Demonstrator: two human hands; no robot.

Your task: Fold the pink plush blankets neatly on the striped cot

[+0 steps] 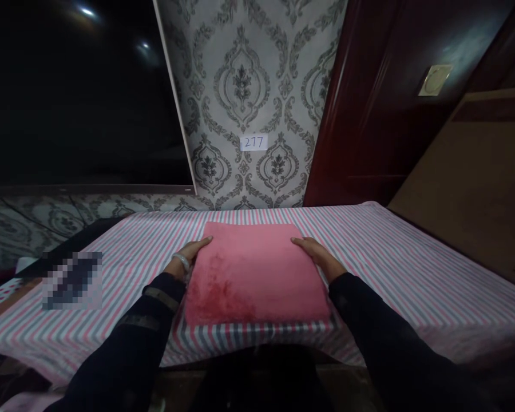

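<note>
A pink plush square (261,269) lies flat near the front edge of the table. Whether it is a cushion or a folded blanket I cannot tell. Its lower left part has darker, reddish patches of ruffled pile. At its left side is my left hand (192,250), with a bracelet at the wrist and the thumb on top of the plush. My right hand (315,252) holds the opposite side in the same way, thumb over the upper right edge. The other fingers of both hands are mostly hidden along the sides.
A striped cloth (412,274) in pink, grey and white covers the table. Behind stand a patterned wall with a paper label (254,142) reading 277, and a large dark screen (81,97) at left. A cardboard panel (476,183) leans at right. Something blurred out (72,280) lies at left.
</note>
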